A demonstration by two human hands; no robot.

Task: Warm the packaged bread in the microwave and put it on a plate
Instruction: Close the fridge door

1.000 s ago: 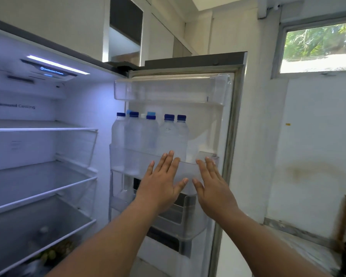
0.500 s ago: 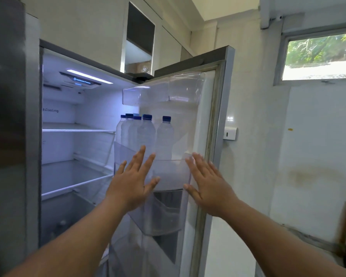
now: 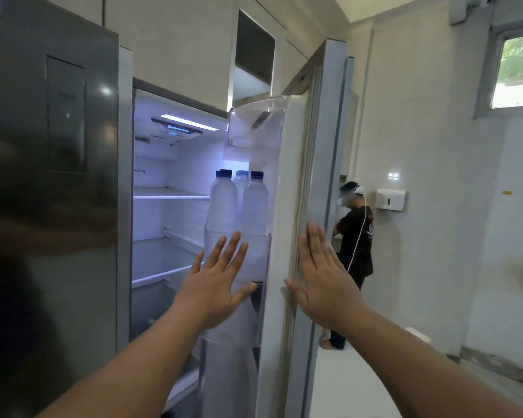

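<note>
The fridge's right door (image 3: 293, 164) stands partly open, its inner side facing me. My left hand (image 3: 216, 277) lies flat with spread fingers against the clear door bin (image 3: 254, 254) that holds several water bottles (image 3: 224, 203). My right hand (image 3: 322, 274) presses flat with straight fingers on the door's edge. The lit fridge interior (image 3: 169, 218) shows bare glass shelves. No packaged bread, microwave or plate is in view.
The steel left fridge door (image 3: 52, 176) is closed at my left. Another person (image 3: 354, 245) stands beyond the open door near a white wall dispenser (image 3: 390, 199). A window (image 3: 517, 70) is at the upper right, above white floor.
The right door has swung toward closing, now seen nearly edge-on. Both flat hands moved with it, and the view shifted back, revealing the left door and a person behind.
</note>
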